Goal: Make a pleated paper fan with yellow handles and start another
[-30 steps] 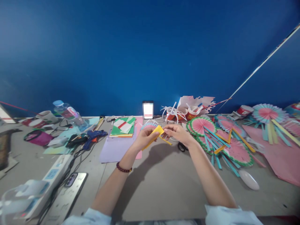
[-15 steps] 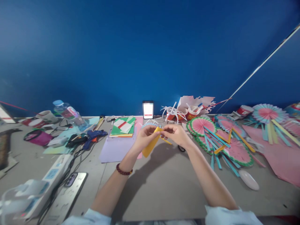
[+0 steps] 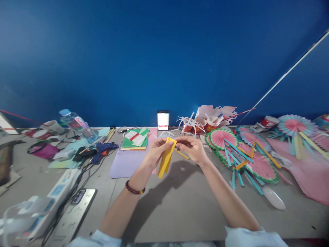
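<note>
A folded yellow paper strip (image 3: 166,159) hangs tilted between my two hands, above the middle of the table. My left hand (image 3: 155,150) pinches it near its top, thumb in front. At its upper right edge, the fingers of my right hand (image 3: 192,148) are closed on the same paper. Below the hands the paper's two layers stand a little apart. Behind my right hand lies a thin yellow strip (image 3: 182,154). A blue pleated paper piece (image 3: 166,134) is partly hidden behind the hands.
Pink pleated paper fans (image 3: 223,138) and a white mouse (image 3: 274,198) lie to the right. Purple paper (image 3: 125,166) and a stack of coloured sheets (image 3: 135,139) are left of centre. A blue glue gun (image 3: 104,149), power strip (image 3: 55,199) and phone (image 3: 79,209) lie further left.
The yellow paper has turned, and two layers now show at its lower end where one broad face showed before. My hands have stayed in nearly the same place.
</note>
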The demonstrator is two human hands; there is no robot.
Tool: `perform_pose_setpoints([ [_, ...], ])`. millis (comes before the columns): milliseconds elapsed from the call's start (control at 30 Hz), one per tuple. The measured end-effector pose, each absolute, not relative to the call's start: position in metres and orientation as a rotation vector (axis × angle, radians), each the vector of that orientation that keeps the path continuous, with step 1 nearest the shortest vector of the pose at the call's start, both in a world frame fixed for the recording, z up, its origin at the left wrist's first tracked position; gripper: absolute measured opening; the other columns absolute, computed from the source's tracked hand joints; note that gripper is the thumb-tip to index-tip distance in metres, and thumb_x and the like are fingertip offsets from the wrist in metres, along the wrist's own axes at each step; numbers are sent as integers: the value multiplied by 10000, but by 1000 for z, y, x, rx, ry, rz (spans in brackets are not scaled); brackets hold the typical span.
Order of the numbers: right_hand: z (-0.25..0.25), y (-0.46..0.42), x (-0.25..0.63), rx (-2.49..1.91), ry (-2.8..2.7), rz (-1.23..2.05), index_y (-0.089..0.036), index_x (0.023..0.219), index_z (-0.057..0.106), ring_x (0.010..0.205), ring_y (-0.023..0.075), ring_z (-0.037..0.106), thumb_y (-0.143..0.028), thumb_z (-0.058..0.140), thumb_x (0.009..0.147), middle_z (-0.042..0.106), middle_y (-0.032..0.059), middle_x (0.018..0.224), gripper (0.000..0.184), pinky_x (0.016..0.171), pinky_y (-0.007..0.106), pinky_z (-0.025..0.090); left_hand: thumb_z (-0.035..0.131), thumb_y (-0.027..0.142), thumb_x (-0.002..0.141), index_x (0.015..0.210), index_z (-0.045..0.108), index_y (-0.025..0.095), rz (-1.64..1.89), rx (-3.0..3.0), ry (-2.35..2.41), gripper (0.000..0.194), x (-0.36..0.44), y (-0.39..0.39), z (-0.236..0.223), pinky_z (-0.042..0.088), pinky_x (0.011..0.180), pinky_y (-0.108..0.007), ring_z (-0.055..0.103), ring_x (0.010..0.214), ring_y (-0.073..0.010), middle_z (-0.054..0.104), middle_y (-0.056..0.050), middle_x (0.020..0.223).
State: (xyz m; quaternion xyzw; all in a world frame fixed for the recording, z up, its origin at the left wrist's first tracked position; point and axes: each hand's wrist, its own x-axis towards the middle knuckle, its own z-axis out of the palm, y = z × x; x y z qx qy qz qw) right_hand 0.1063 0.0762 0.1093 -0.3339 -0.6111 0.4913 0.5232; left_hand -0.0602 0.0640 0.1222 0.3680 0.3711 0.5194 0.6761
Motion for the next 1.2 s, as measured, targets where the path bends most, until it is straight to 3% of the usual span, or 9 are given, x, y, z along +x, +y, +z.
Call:
perform_pose_setpoints([
  [433, 106, 78, 104, -806, -1406, 1155, -208, 833, 748, 659, 168, 688, -410, 774, 686, 741, 36, 764, 252, 632, 302, 587, 865, 300, 574, 714, 687, 146, 1144, 825, 778, 274, -61, 66, 116, 474, 634, -204, 615, 626, -106, 688, -7, 693],
  [700, 107, 77, 104, -853, -1428, 1174, -210, 857, 748, 684, 182, 691, -457, 756, 692, 741, 44, 795, 297, 670, 336, 589, 864, 323, 571, 712, 692, 151, 1149, 833, 814, 281, -61, 65, 117, 471, 647, -215, 621, 646, -115, 695, -10, 702],
  [867, 112, 79, 104, -842, -1369, 1256, -193, 872, 723, 634, 163, 664, -503, 748, 683, 723, 39, 736, 365, 618, 320, 564, 863, 356, 559, 678, 693, 153, 1167, 870, 824, 290, -61, 64, 121, 476, 663, -242, 616, 645, -126, 693, -15, 703],
  [1200, 116, 77, 106, -953, -1439, 1233, -173, 738, 696, 604, 145, 612, -492, 751, 666, 676, 24, 656, 331, 620, 299, 529, 867, 381, 546, 679, 686, 155, 1180, 935, 859, 318, -61, 64, 119, 446, 583, -209, 579, 571, -96, 670, 8, 645],
])
